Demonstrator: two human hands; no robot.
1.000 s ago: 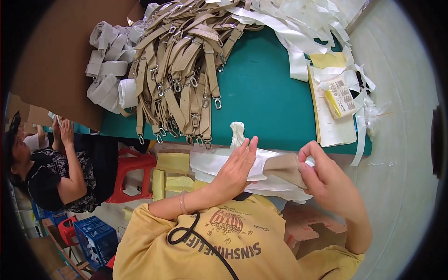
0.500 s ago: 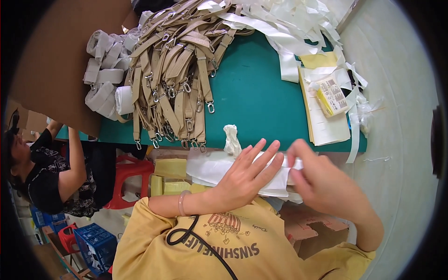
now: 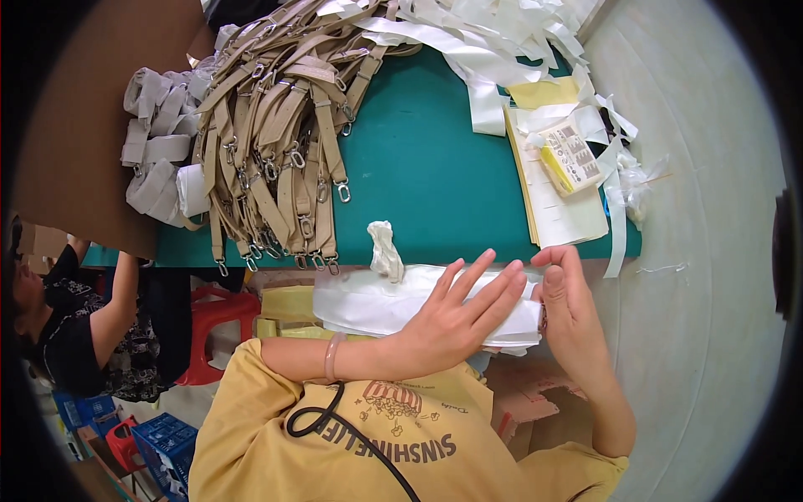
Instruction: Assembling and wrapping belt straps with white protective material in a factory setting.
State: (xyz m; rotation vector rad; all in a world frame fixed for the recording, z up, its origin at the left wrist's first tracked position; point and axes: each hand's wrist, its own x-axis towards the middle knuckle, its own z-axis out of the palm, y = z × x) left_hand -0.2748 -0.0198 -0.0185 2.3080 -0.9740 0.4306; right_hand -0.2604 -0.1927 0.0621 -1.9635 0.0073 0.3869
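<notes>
Head view, looking down at the near edge of a teal-green worktable (image 3: 435,167). The left hand (image 3: 456,322) lies palm-down, fingers spread and almost straight, pressed flat on a stack of white translucent plastic sheets (image 3: 368,301); its fingertips point toward 1 o'clock and it grips nothing. The left forearm enters from 8 o'clock and carries a pale pink bangle (image 3: 333,357) at the wrist. The right hand (image 3: 573,314) stands at 3 o'clock of the left hand, thumb side up, with its fingers curled over the right end of the same stack; thumb and forefinger meet in a pinch at the stack's upper corner. Whether they hold a single sheet or several cannot be told. The stack sits at the table's front edge, directly before the person's chest.

A crumpled white scrap (image 3: 386,249) stands at 11 o'clock of the left hand, touching the stack. A pile of beige webbing straps with metal clips (image 3: 276,142) fills the table at 10 o'clock. Yellow paper sheets (image 3: 560,201) lie at 1 o'clock. A second person in dark clothing (image 3: 75,335) sits at 9 o'clock, well apart.
</notes>
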